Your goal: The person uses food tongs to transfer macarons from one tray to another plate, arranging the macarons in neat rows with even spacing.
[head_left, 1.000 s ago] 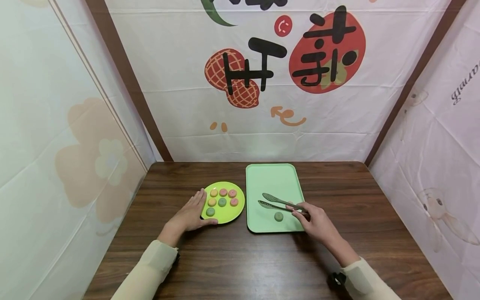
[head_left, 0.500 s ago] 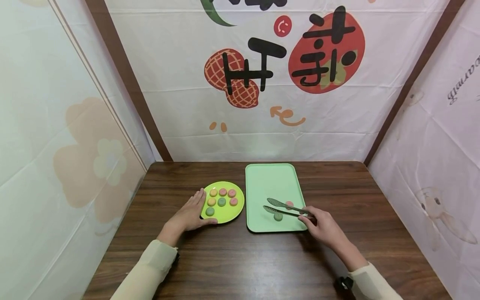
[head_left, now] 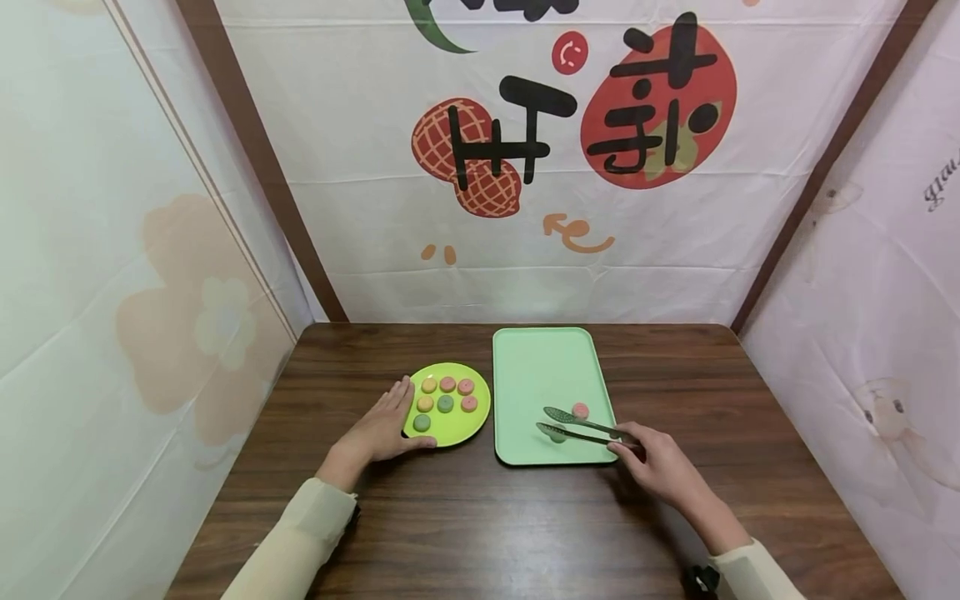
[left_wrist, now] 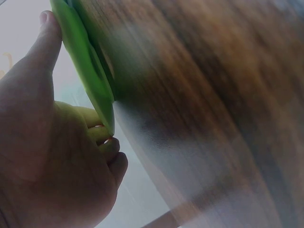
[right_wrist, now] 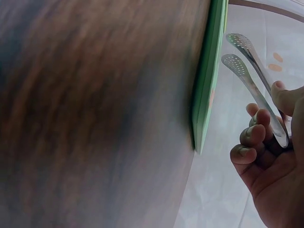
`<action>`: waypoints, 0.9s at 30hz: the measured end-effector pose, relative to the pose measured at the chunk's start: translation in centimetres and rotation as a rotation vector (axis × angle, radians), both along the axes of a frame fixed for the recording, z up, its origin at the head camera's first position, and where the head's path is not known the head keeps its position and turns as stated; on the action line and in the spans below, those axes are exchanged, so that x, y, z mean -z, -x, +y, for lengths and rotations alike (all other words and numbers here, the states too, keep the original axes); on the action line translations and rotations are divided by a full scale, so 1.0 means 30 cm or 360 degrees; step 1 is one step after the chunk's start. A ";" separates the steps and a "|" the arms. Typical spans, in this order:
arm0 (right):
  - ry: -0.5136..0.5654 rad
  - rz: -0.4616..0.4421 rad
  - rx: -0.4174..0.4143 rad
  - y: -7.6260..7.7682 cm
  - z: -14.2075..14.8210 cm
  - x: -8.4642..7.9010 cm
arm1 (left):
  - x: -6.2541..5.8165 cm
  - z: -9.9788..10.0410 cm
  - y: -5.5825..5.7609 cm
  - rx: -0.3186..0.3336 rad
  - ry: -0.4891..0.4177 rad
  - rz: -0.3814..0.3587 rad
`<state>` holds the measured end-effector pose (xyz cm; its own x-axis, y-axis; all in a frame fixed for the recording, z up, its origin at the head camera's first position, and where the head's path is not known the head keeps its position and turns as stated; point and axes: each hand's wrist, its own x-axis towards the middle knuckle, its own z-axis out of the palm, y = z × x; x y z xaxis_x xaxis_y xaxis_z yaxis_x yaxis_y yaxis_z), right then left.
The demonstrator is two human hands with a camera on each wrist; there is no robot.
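My left hand [head_left: 386,423] rests at the left rim of a yellow-green plate [head_left: 468,429], fingers straight along its edge and thumb at its front. In the left wrist view the thumb and fingertips touch the plate's rim [left_wrist: 90,66]. Several macaron-like rounds in yellow, pink and green lie on that plate. My right hand [head_left: 660,467] holds perforated metal tongs [head_left: 591,426] by the rear part, their tips apart. Beneath the tong tips, a green macaron [head_left: 557,439] is partly covered on the mint tray [head_left: 536,358]. A pink macaron [head_left: 581,411] lies just behind the tongs.
Plate and tray stand side by side on a dark wooden table [head_left: 480,525], with a narrow gap between them. A printed white cloth [head_left: 360,208] hangs behind the table, and more cloth closes both sides.
The right hand and tongs have moved right and toward the front edge, uncovering the pink macaron on the tray. The tong tips now overlap the green one. The left hand stays put.
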<state>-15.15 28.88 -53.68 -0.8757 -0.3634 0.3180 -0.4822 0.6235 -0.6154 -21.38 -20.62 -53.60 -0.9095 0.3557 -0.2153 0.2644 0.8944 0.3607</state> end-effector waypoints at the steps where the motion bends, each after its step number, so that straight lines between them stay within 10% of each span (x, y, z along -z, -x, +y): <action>1: 0.0006 0.0014 -0.0010 -0.001 0.002 0.002 | 0.000 0.000 0.001 -0.0001 -0.0002 0.0001; 27: -0.0034 0.0101 0.0017 -0.022 0.028 0.037 | 0.009 0.000 0.004 0.0005 -0.0015 0.0016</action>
<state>-14.50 29.73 -54.78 -0.8580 -0.3614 0.3651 -0.5130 0.6415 -0.5703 -21.50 -20.63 -53.86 -0.9105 0.3603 -0.2030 0.2705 0.8902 0.3664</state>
